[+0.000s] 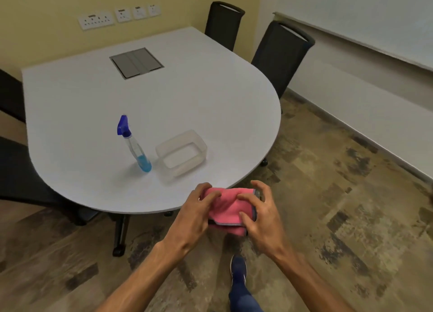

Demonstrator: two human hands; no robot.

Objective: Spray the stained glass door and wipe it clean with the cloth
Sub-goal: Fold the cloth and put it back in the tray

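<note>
Left hand [194,214] & right hand [261,218] cover much of the pink cloth [228,209]; its underside is hidden. Dark chairs [23,178] at left cut off by frame edge. Wall sockets [96,19] too blurry to read. Leg [241,293] cut at btm edge.

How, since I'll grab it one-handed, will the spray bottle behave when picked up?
The spray bottle is probably light: blue liquid fills only its bottom. Tall and narrow, standing on the table, it may tip if nudged high. Its smooth clear plastic could be slippery.
</note>
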